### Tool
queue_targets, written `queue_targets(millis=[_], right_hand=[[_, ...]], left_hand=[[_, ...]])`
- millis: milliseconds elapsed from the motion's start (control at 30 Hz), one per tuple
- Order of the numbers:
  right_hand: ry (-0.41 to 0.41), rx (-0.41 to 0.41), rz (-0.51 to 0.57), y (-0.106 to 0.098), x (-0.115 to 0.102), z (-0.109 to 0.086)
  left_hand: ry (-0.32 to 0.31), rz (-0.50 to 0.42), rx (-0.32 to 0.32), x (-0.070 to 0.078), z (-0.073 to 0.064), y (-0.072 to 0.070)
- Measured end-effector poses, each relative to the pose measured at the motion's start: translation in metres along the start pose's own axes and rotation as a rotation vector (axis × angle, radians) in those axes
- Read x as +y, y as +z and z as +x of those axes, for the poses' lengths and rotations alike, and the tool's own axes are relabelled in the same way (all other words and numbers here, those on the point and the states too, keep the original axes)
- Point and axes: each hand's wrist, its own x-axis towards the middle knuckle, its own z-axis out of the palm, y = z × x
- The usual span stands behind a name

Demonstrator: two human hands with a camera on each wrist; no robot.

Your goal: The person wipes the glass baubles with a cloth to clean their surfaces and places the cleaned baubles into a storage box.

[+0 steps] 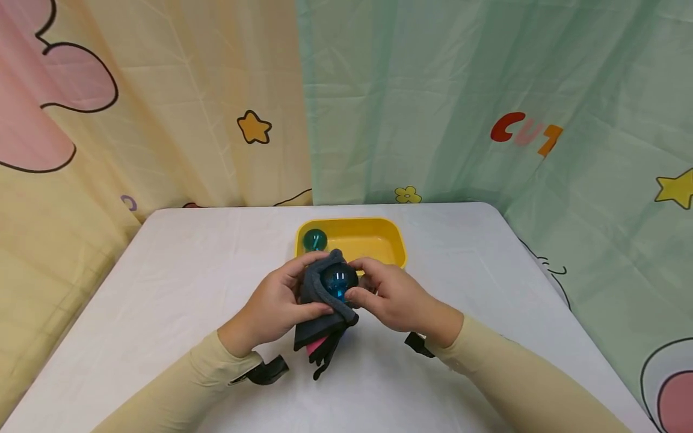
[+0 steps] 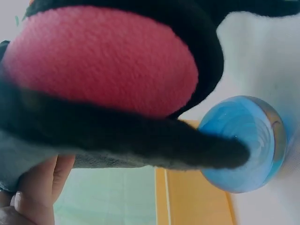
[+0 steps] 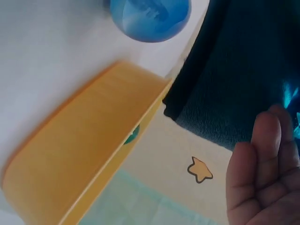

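Note:
My left hand (image 1: 265, 310) grips a dark grey and black plush toy (image 1: 313, 328) from its left side, thumb across the front. In the left wrist view, the toy shows a pink fleece patch (image 2: 108, 61) with black edging and a thin black strip hanging in front. A clear dark-blue ball (image 1: 338, 278) sits framed by the grey fabric's fold. My right hand (image 1: 400, 297) pinches this ball at its right side with thumb and fingers. In the right wrist view, its fingers lie close along the dark fabric (image 3: 229, 108).
Just beyond the hands stands a yellow tray (image 1: 360, 243) with a teal ball (image 1: 315, 240) in its left corner. A light-blue ball (image 3: 152, 21) rests on the white table (image 1: 216, 258), behind the toy in the head view. Printed curtains (image 1: 379, 108) border the table's far side.

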Motion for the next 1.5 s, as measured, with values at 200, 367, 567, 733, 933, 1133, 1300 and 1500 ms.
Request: queue_targets(millis=[200,367,567,733,933,1133,1300,1500], right_hand=[[-0.071,0.000,-0.033,0.0013,-0.0007,0.0001],[-0.102,0.001,-0.166,-0.0019,-0.0042,0.0004],[-0.104,0.020,-0.215,-0.0042,-0.0053,0.0004],[-0.014,-0.004,-0.060,-0.0016,-0.0020,-0.0003],[-0.008,-0.011,0.072,0.0024,0.0008,0.0004],[-0.139,0.008,-0.155,-0.0024,-0.0041,0.0005],[-0.235,0.046,-0.354,-0.0067,-0.0033,0.0007],[-0.199,0.047,-0.301,-0.0057,-0.0016,-0.0001]], left_hand=[[0.020,0.015,0.021,-0.0027,-0.0002,-0.0032],[0.022,0.000,0.021,-0.0018,0.0001,-0.0059],[0.017,0.001,0.006,-0.0012,-0.0001,-0.0045],[0.025,0.009,0.000,-0.0019,-0.0003,-0.0019],[0.020,0.045,0.016,-0.0027,-0.0012,-0.0020],[0.033,0.013,0.031,-0.0020,0.0001,-0.0064],[0.018,-0.013,0.014,-0.0012,0.0002,-0.0066],[0.023,0.000,-0.001,-0.0014,-0.0003,-0.0046]])
